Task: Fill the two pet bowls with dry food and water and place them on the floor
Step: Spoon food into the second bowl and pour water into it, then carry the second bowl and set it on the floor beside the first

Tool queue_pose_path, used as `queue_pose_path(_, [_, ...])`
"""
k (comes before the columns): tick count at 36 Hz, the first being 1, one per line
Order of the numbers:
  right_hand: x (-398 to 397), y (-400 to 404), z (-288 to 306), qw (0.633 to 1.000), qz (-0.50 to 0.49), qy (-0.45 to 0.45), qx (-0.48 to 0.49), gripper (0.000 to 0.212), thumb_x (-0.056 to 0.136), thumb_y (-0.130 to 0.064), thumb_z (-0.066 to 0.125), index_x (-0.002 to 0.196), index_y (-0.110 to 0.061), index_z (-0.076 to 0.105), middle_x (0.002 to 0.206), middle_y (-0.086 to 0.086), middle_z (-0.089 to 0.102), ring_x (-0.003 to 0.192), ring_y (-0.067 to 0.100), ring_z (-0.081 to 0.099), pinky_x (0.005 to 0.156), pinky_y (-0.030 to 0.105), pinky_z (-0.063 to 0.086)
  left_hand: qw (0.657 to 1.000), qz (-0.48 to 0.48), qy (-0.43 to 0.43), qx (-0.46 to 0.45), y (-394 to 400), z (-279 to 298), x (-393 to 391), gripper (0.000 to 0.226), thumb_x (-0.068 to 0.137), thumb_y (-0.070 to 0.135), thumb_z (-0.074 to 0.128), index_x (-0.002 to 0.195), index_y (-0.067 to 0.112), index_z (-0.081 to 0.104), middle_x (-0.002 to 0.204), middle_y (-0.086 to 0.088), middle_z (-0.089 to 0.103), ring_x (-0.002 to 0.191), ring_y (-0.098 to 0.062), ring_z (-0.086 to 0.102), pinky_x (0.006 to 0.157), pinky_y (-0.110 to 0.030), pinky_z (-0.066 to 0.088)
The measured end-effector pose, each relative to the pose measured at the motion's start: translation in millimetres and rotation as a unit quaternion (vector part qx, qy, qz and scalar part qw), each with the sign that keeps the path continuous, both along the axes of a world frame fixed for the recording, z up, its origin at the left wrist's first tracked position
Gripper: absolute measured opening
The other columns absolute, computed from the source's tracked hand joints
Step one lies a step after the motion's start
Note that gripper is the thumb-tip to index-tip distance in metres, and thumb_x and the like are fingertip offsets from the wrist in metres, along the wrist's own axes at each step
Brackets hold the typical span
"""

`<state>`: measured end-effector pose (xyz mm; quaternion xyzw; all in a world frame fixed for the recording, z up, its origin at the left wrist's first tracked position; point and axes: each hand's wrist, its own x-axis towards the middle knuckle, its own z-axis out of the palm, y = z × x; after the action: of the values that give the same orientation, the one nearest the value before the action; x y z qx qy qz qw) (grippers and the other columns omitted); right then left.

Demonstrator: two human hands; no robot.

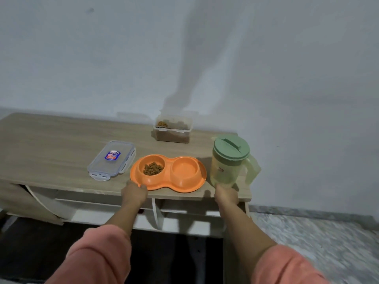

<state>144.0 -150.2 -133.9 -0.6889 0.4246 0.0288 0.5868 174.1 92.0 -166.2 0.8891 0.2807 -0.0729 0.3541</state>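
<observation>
at the front edge of a light wooden table (pixel 51 144), an orange plastic double pet bowl (pixel 168 173) lies long axis left to right. its left cup holds brown kibble (pixel 153 168); whether the right cup holds water is unclear. the left hand (pixel 134 194) touches its front rim, grip unclear. the right hand (pixel 226 196) is at the base of a green-lidded clear pitcher (pixel 230 162), grip unclear. an open clear food tub (pixel 172 129) stands behind, its clear lid (pixel 111 159) left.

I note: double pet bowl (pixel 168 172) smooth orange plastic, slight sheen. Pitcher (pixel 229 163) translucent plastic, matt green lid. Container lid (pixel 111 159) clear plastic. Tabletop (pixel 53 144) matt wood-grain laminate. Sleeves (pixel 96 257) pink cloth.
</observation>
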Motion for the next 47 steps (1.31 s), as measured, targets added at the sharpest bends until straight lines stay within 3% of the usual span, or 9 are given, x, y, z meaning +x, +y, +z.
queue_pose_path(3, [9.1, 20.2, -1.2, 0.998, 0.052, 0.006, -0.035, 0.027, 0.089, -0.031, 0.056, 0.093, -0.005, 0.061, 0.107, 0.015, 0.065, 0.103, 0.032, 0.058, 0.089, 0.038, 0.049, 1.000, 0.004, 0.011, -0.004, 12.4, 2.5, 12.2, 0.046, 0.097, 0.026, 0.047, 0.128, -0.008, 0.043, 0.125, -0.029, 0.055, 0.118, -0.044, 0.052, 0.094, -0.043, 0.043])
queue_pose_path(7, [22.1, 40.1, -5.2, 0.996, 0.070, 0.022, -0.054, 0.044, 0.088, -0.042, 0.058, 0.109, -0.004, 0.067, 0.116, 0.017, 0.066, 0.113, 0.034, 0.057, 0.098, 0.039, 0.046, 1.000, -0.012, 0.015, -0.007, 26.5, 1.3, 27.1, 0.051, 0.097, 0.036, 0.047, 0.125, -0.007, 0.050, 0.124, -0.027, 0.058, 0.117, -0.042, 0.053, 0.094, -0.041, 0.042])
queue_pose_path(11, [38.8, 65.0, -7.3, 0.996, 0.043, 0.050, -0.056, 0.071, 0.082, -0.055, 0.062, 0.124, 0.002, 0.057, 0.126, 0.019, 0.059, 0.117, 0.034, 0.055, 0.095, 0.038, 0.045, 0.998, -0.038, 0.042, -0.006, 46.9, -7.6, 51.8, 0.069, 0.092, 0.059, 0.040, 0.105, -0.004, 0.066, 0.099, -0.022, 0.069, 0.093, -0.036, 0.065, 0.074, -0.037, 0.045])
queue_pose_path(14, [47.9, 74.6, -9.0, 0.994, 0.016, 0.077, -0.075, 0.079, 0.079, -0.058, 0.063, 0.130, 0.002, 0.052, 0.132, 0.020, 0.053, 0.117, 0.034, 0.054, 0.093, 0.036, 0.045, 0.995, -0.077, 0.057, -0.004, 51.2, -4.8, 62.8, 0.073, 0.089, 0.065, 0.041, 0.104, -0.002, 0.066, 0.101, -0.021, 0.068, 0.095, -0.035, 0.064, 0.075, -0.036, 0.045])
queue_pose_path(25, [55.7, 98.7, -10.6, 0.987, -0.037, 0.116, -0.103, 0.065, 0.081, -0.046, 0.063, 0.128, -0.002, 0.052, 0.128, 0.019, 0.055, 0.120, 0.034, 0.050, 0.094, 0.039, 0.045, 0.991, -0.099, 0.084, -0.019, 61.1, -6.9, 80.2, 0.064, 0.081, 0.061, 0.057, 0.107, 0.003, 0.064, 0.103, -0.015, 0.068, 0.097, -0.032, 0.064, 0.082, -0.035, 0.052])
queue_pose_path(31, [30.2, 105.7, -11.4, 0.988, -0.058, 0.121, -0.082, 0.064, 0.083, -0.043, 0.061, 0.131, -0.002, 0.049, 0.134, 0.020, 0.049, 0.117, 0.034, 0.052, 0.079, 0.033, 0.041, 0.993, -0.084, 0.086, -0.007, 61.9, -4.0, 62.2, 0.067, 0.078, 0.061, 0.058, 0.112, 0.003, 0.062, 0.109, -0.016, 0.067, 0.099, -0.033, 0.065, 0.084, -0.037, 0.054])
queue_pose_path(34, [15.1, 105.4, -12.5, 0.987, -0.071, 0.121, -0.073, 0.067, 0.083, -0.041, 0.062, 0.134, -0.001, 0.045, 0.137, 0.020, 0.045, 0.118, 0.034, 0.050, 0.086, 0.036, 0.045, 0.991, -0.090, 0.094, -0.009, 60.0, -3.2, 47.1, 0.060, 0.084, 0.059, 0.054, 0.109, 0.005, 0.062, 0.104, -0.013, 0.068, 0.096, -0.030, 0.065, 0.077, -0.033, 0.051])
queue_pose_path(36, [3.1, 103.7, -10.7, 0.988, -0.075, 0.115, -0.074, 0.070, 0.081, -0.040, 0.064, 0.135, 0.000, 0.044, 0.137, 0.021, 0.045, 0.119, 0.035, 0.050, 0.090, 0.038, 0.046, 0.993, -0.076, 0.094, -0.014, 57.8, -5.3, 36.5, 0.064, 0.082, 0.060, 0.055, 0.112, 0.004, 0.063, 0.107, -0.015, 0.067, 0.101, -0.032, 0.063, 0.085, -0.036, 0.052])
queue_pose_path(47, [-73.7, 68.3, -2.3, 0.992, -0.041, 0.087, -0.078, 0.071, 0.084, -0.038, 0.065, 0.138, -0.001, 0.036, 0.140, 0.021, 0.036, 0.115, 0.038, 0.052, 0.089, 0.040, 0.045, 0.990, 0.029, 0.059, -0.129, 23.1, -13.2, -53.6, 0.070, 0.083, 0.046, 0.064, 0.128, -0.005, 0.048, 0.127, -0.025, 0.057, 0.117, -0.040, 0.055, 0.094, -0.040, 0.050])
